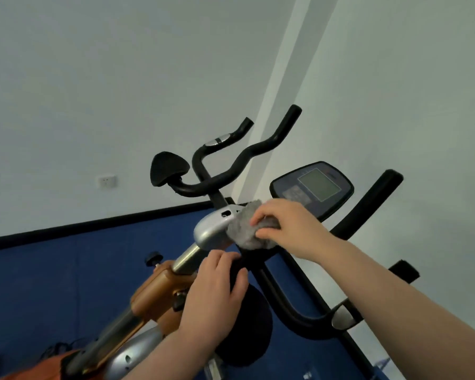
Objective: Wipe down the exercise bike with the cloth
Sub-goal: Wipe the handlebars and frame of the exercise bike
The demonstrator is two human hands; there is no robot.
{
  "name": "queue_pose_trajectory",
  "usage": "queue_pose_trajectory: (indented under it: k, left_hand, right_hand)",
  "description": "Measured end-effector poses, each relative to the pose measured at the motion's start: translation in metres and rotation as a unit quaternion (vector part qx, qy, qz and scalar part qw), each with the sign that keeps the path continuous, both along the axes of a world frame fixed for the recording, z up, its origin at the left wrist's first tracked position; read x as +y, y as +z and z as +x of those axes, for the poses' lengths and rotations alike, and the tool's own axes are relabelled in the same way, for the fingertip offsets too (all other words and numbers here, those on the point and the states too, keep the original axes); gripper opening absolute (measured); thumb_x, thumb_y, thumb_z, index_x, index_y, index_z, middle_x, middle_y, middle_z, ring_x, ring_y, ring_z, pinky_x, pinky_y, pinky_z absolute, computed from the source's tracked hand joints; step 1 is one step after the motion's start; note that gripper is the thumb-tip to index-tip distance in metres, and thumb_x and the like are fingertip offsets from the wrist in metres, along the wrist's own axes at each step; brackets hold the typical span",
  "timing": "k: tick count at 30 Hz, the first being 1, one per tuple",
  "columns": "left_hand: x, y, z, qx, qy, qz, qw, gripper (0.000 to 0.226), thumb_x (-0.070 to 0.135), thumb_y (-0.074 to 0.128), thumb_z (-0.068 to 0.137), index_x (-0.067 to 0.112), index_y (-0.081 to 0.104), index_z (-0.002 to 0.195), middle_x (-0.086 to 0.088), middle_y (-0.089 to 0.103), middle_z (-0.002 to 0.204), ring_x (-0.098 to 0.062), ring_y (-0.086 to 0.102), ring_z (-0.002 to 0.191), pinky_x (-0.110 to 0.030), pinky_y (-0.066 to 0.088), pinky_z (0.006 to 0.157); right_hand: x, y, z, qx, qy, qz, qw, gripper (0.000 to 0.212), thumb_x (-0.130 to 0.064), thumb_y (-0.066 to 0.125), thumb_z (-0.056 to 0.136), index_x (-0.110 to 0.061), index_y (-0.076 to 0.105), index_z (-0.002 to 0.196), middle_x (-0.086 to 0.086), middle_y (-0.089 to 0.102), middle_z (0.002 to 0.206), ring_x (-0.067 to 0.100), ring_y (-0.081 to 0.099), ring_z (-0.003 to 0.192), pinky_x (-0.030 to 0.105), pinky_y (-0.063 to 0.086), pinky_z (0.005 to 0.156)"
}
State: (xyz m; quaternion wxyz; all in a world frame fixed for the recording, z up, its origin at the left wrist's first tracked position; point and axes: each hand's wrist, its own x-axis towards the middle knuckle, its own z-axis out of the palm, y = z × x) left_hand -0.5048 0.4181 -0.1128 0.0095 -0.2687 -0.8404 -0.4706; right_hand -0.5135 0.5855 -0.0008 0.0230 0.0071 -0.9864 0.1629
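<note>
1. The landmark is the silver cap [213,227] at the top of the exercise bike [159,286], where the chrome post [185,260] meets the handlebar stem. Everything below is placed from it.

2. The grey cloth [244,229] lies bunched against the right side of the silver cap, touching it, between the cap and the console screen [311,186] that stands further right and a little higher.

3. The chrome post runs from the silver cap down and to the left, into an orange clamp [159,286]; this is the bike's long axis near the hands, and the unwiped length appears to lie that way.

4. The right hand [285,227] is just right of the cap and is the nearer one to the cloth. Its fingers and thumb are curled over the cloth, pinching it into a wad pressed on the cap.

5. The left hand [217,286] is below the cap, beside the chrome post. Its fingers curl round a black part [237,272] of the bike there, seemingly to steady the frame; it holds no cloth.

6. Judgement: the wipe is at the cap and early in the job. The next stroke would likely carry the cloth over the cap or down the post toward the left hand, which would need to shift out of the way.

7. The black handlebars [231,171] rise above the cap, well apart from both hands.
</note>
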Motion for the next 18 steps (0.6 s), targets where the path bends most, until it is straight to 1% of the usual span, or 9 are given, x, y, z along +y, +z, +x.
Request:
queue_pose_trajectory:
  k: [2, 5, 7, 9, 10, 12, 14, 16, 18]
  left_hand:
    - [0.000, -0.003, -0.001, 0.012, -0.001, 0.014, 1.000, 0.027, 0.042, 0.043, 0.090, 0.033, 0.051, 0.115, 0.022, 0.043, 0.103, 0.000, 0.047, 0.100, -0.023, 0.045, 0.085]
    - [-0.001, -0.006, -0.004, 0.015, -0.003, 0.023, 1.000, 0.032, 0.047, 0.039, 0.088, 0.035, 0.051, 0.115, 0.024, 0.042, 0.103, 0.001, 0.047, 0.101, -0.018, 0.044, 0.084]
    - [-0.001, -0.008, -0.005, 0.019, -0.005, 0.026, 0.999, 0.033, 0.046, 0.039, 0.088, 0.033, 0.052, 0.115, 0.022, 0.044, 0.103, 0.001, 0.046, 0.102, -0.012, 0.040, 0.084]
    - [-0.002, -0.008, -0.005, 0.018, -0.005, 0.026, 0.999, 0.032, 0.046, 0.039, 0.088, 0.032, 0.052, 0.113, 0.021, 0.044, 0.104, 0.002, 0.045, 0.103, -0.006, 0.036, 0.084]
    - [-0.002, -0.009, -0.005, 0.017, -0.003, 0.027, 0.999, 0.032, 0.046, 0.040, 0.088, 0.032, 0.052, 0.114, 0.021, 0.045, 0.105, 0.003, 0.045, 0.104, -0.004, 0.034, 0.084]
    - [-0.002, -0.009, -0.006, 0.019, -0.003, 0.027, 0.999, 0.033, 0.045, 0.040, 0.089, 0.029, 0.054, 0.115, 0.019, 0.046, 0.106, 0.003, 0.045, 0.103, -0.003, 0.033, 0.084]
    - [-0.003, -0.008, -0.006, 0.019, -0.005, 0.024, 1.000, 0.034, 0.044, 0.040, 0.089, 0.027, 0.054, 0.116, 0.017, 0.047, 0.107, 0.002, 0.045, 0.103, -0.005, 0.035, 0.085]
    - [-0.004, -0.009, -0.005, 0.020, -0.009, 0.020, 1.000, 0.035, 0.043, 0.040, 0.089, 0.026, 0.054, 0.117, 0.015, 0.047, 0.109, 0.001, 0.045, 0.104, -0.008, 0.036, 0.086]
    - [-0.005, -0.009, -0.004, 0.014, -0.011, 0.017, 1.000, 0.037, 0.044, 0.038, 0.089, 0.027, 0.053, 0.118, 0.017, 0.046, 0.110, 0.002, 0.044, 0.106, -0.007, 0.035, 0.085]
  right_hand:
    - [-0.006, -0.015, -0.005, -0.070, -0.015, -0.010, 0.997, 0.011, -0.026, 0.070, 0.081, -0.027, 0.071, 0.093, -0.006, 0.066, 0.102, 0.012, 0.058, 0.100, 0.035, 0.047, 0.088]
    - [-0.005, -0.021, -0.017, -0.092, -0.038, 0.014, 0.995, 0.008, -0.034, 0.070, 0.078, -0.037, 0.070, 0.086, -0.008, 0.066, 0.100, 0.012, 0.060, 0.096, 0.033, 0.048, 0.083]
    - [-0.009, -0.025, -0.028, -0.099, -0.038, 0.034, 0.994, 0.007, -0.036, 0.072, 0.075, -0.038, 0.071, 0.083, -0.012, 0.063, 0.090, 0.011, 0.060, 0.090, 0.028, 0.046, 0.077]
    - [-0.017, -0.034, -0.037, -0.076, -0.047, 0.038, 0.995, 0.008, -0.036, 0.075, 0.072, -0.035, 0.070, 0.079, -0.015, 0.058, 0.079, 0.010, 0.059, 0.085, 0.026, 0.043, 0.073]
    - [-0.021, -0.041, -0.040, -0.046, -0.057, 0.039, 0.997, 0.009, -0.036, 0.075, 0.071, -0.034, 0.069, 0.078, -0.014, 0.059, 0.080, 0.011, 0.060, 0.085, 0.027, 0.044, 0.073]
    - [-0.030, -0.054, -0.044, 0.020, -0.076, 0.045, 0.996, 0.012, -0.035, 0.073, 0.073, -0.029, 0.067, 0.081, -0.008, 0.063, 0.090, 0.015, 0.060, 0.088, 0.030, 0.047, 0.077]
    - [-0.033, -0.056, -0.045, 0.045, -0.095, 0.038, 0.994, 0.014, -0.035, 0.073, 0.074, -0.026, 0.066, 0.083, -0.003, 0.064, 0.095, 0.017, 0.059, 0.088, 0.033, 0.049, 0.079]
    - [-0.027, -0.047, -0.042, 0.009, -0.107, 0.026, 0.994, 0.014, -0.035, 0.076, 0.072, -0.028, 0.067, 0.080, -0.003, 0.066, 0.091, 0.017, 0.061, 0.087, 0.031, 0.049, 0.075]
    - [-0.017, -0.036, -0.037, -0.066, -0.105, 0.031, 0.992, 0.014, -0.035, 0.079, 0.067, -0.032, 0.067, 0.074, -0.008, 0.063, 0.080, 0.015, 0.061, 0.083, 0.027, 0.044, 0.068]
